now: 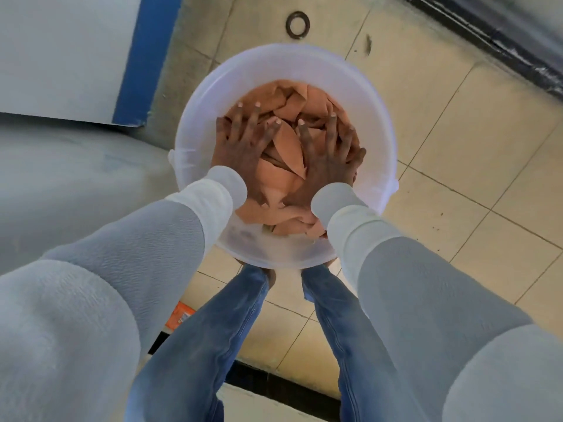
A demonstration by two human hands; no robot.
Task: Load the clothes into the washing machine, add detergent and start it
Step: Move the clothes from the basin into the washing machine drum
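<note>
A white plastic bucket (195, 117) stands on the tiled floor in front of my feet. It holds crumpled peach-coloured clothes (288, 144). Both my hands are down inside the bucket. My left hand (242, 141) lies on the left side of the pile with its fingers spread and straight. My right hand (329, 153) lies on the right side, fingers extended over the cloth. Whether the fingertips dig under the cloth is not visible. The washing machine's grey and blue body (61, 56) fills the left side of the view.
Beige floor tiles (457, 147) stretch to the right. A dark ring-shaped drain (297, 25) sits beyond the bucket. An orange packet (179, 315) lies on the floor by my left leg. A dark edge (502, 35) runs along the far right.
</note>
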